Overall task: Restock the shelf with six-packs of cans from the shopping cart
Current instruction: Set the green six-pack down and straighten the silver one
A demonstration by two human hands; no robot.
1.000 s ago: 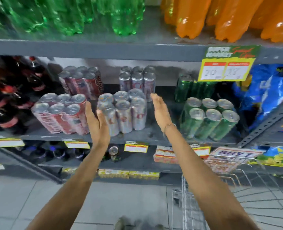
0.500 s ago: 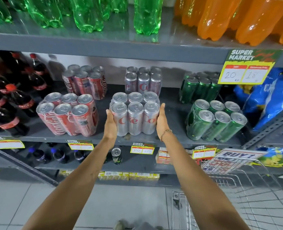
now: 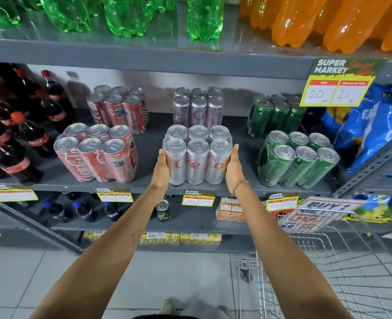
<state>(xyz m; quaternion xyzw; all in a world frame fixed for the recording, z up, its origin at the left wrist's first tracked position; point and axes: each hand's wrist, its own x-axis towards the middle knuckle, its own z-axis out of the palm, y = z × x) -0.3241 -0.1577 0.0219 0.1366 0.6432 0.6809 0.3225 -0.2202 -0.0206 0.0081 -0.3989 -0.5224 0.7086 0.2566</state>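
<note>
**Silver six-pack: dense, slick, best held low on both flanks**

The silver six-pack (image 3: 197,155) stands on the middle shelf (image 3: 149,146) at its front edge, between the red six-pack (image 3: 98,157) to its left and the green six-pack (image 3: 298,160) to its right, with a second silver pack right behind it. The left hand (image 3: 161,168) presses flat on its left side and the right hand (image 3: 233,168) on its right, both clamped against the wrap.

Six full cans likely make it heavy and rigid as a block. The glossy shrink film looks slippery, so squeezing inward alone may let it slide. Fingers under the base would carry it more safely. The film may tear if pulled by its top.
</note>
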